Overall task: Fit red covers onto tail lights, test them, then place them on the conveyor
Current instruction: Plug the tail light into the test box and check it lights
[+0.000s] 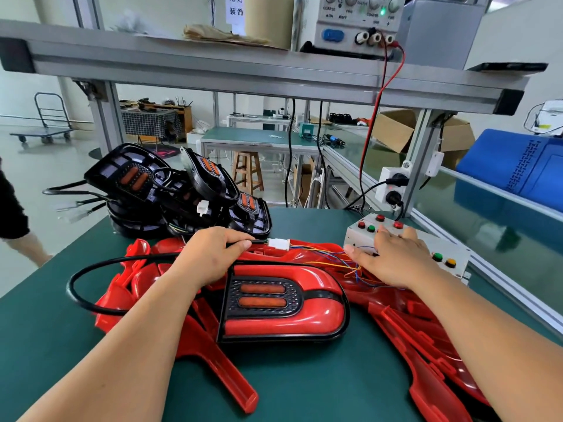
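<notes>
glossy tail light (pixel 283 303); L hand (pixel 210 254) pinches cable (pixel 73 286); R hand (pixel 393 257) flat, prob pressing box (pixel 451 251)

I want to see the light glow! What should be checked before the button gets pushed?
1. Red cover on the tail light: ok, it sits inside the black frame.
2. Cable in the left hand: ok, pinched near its end.
3. Cable end pushed fully into the white plug: cannot tell.
4. Right hand on the button box: ok, though which button lies under it cannot be told.
5. Power supply on the shelf: ok, its green lamp glows.
</notes>
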`<act>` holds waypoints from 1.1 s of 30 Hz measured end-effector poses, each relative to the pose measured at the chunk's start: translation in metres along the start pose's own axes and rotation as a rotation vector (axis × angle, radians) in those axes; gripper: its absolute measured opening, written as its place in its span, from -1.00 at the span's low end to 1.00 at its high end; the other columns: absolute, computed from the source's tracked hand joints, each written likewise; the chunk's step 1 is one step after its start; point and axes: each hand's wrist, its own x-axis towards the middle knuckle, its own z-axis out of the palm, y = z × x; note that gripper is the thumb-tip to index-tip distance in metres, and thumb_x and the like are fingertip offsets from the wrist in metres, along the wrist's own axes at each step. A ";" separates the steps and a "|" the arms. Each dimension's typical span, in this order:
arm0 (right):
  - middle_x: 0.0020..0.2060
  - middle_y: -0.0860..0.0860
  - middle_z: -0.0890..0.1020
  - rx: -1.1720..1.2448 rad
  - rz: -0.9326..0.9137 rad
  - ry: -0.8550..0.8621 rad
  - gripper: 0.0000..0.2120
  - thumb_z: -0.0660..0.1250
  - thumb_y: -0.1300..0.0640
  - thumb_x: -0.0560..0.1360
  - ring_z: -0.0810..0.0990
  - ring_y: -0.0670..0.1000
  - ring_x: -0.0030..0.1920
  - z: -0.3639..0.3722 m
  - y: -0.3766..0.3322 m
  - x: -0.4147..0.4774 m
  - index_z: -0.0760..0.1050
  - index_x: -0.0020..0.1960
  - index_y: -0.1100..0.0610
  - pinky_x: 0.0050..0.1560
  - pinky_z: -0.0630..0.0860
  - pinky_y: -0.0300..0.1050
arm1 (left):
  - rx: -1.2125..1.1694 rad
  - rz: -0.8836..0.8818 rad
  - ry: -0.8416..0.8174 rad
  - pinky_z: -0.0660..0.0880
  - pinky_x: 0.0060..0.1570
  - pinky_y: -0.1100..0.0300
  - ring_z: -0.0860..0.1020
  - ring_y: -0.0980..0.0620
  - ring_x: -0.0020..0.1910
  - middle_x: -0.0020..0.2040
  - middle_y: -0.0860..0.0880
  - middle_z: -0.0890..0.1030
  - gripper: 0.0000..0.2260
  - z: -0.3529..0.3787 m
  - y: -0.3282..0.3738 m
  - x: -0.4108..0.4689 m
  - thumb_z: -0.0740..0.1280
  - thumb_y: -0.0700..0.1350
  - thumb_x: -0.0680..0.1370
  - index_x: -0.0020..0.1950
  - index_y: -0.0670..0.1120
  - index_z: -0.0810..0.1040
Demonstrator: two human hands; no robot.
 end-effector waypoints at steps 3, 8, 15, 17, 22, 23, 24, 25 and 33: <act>0.53 0.05 0.22 -0.060 0.001 0.003 0.26 -0.42 -0.62 0.12 0.11 0.20 0.49 0.004 -0.001 0.002 0.12 0.54 0.15 0.41 0.19 0.16 | 0.028 0.031 0.001 0.39 0.09 0.23 0.58 0.07 0.13 0.10 0.09 0.68 -0.81 0.000 -0.001 0.001 0.33 -0.03 0.59 0.15 0.13 0.67; 0.55 0.07 0.16 -0.112 -0.003 0.014 0.24 -0.41 -0.62 0.16 0.10 0.19 0.51 0.007 -0.004 0.002 0.11 0.54 0.18 0.43 0.16 0.16 | 0.039 0.025 -0.008 0.42 0.10 0.19 0.58 0.08 0.12 0.09 0.11 0.68 -0.80 0.001 -0.002 0.003 0.31 -0.01 0.59 0.16 0.15 0.65; 0.45 0.10 0.31 -0.110 -0.011 0.043 0.28 -0.44 -0.62 0.12 0.22 0.19 0.42 0.006 -0.007 0.000 0.23 0.48 0.20 0.33 0.28 0.14 | 0.061 0.038 -0.010 0.39 0.07 0.21 0.57 0.06 0.13 0.11 0.09 0.67 -0.79 0.001 -0.003 0.004 0.31 -0.01 0.59 0.18 0.14 0.65; 0.45 0.10 0.32 -0.112 -0.008 0.041 0.28 -0.44 -0.62 0.11 0.21 0.19 0.42 0.005 -0.008 0.000 0.22 0.48 0.20 0.33 0.27 0.14 | 0.062 0.037 -0.011 0.39 0.06 0.21 0.58 0.06 0.12 0.10 0.09 0.67 -0.79 0.001 -0.003 0.004 0.31 -0.01 0.59 0.17 0.15 0.65; 0.44 0.09 0.32 -0.124 -0.011 0.044 0.28 -0.44 -0.62 0.11 0.23 0.19 0.41 0.006 -0.008 0.001 0.25 0.47 0.19 0.32 0.29 0.13 | 0.045 0.022 -0.015 0.43 0.11 0.18 0.58 0.07 0.12 0.10 0.11 0.67 -0.79 0.000 -0.003 0.004 0.31 -0.01 0.59 0.17 0.16 0.65; 0.43 0.09 0.33 -0.128 -0.011 0.047 0.28 -0.44 -0.62 0.11 0.24 0.18 0.41 0.006 -0.008 0.001 0.26 0.46 0.19 0.31 0.29 0.13 | 0.047 0.020 -0.017 0.44 0.13 0.17 0.58 0.08 0.12 0.10 0.12 0.67 -0.79 0.000 -0.003 0.004 0.30 -0.01 0.59 0.17 0.15 0.65; 0.43 0.09 0.33 -0.130 -0.008 0.049 0.27 -0.44 -0.62 0.11 0.24 0.18 0.41 0.006 -0.008 0.001 0.27 0.46 0.19 0.31 0.30 0.13 | 0.050 0.018 -0.019 0.44 0.13 0.17 0.58 0.08 0.12 0.10 0.12 0.67 -0.79 0.000 -0.003 0.004 0.30 0.00 0.59 0.17 0.15 0.65; 0.43 0.09 0.33 -0.129 -0.005 0.051 0.26 -0.43 -0.62 0.12 0.24 0.19 0.41 0.007 -0.008 0.001 0.27 0.45 0.19 0.32 0.29 0.13 | 0.051 0.016 -0.019 0.43 0.13 0.18 0.58 0.08 0.12 0.10 0.12 0.67 -0.79 0.000 -0.002 0.004 0.30 0.00 0.59 0.18 0.15 0.65; 0.54 0.07 0.16 -0.101 -0.001 0.035 0.28 -0.44 -0.62 0.10 0.11 0.19 0.49 0.011 -0.007 0.001 0.18 0.51 0.16 0.38 0.22 0.16 | 0.052 0.011 -0.030 0.44 0.12 0.19 0.58 0.11 0.11 0.10 0.13 0.67 -0.79 -0.001 0.001 0.002 0.29 0.00 0.60 0.19 0.15 0.64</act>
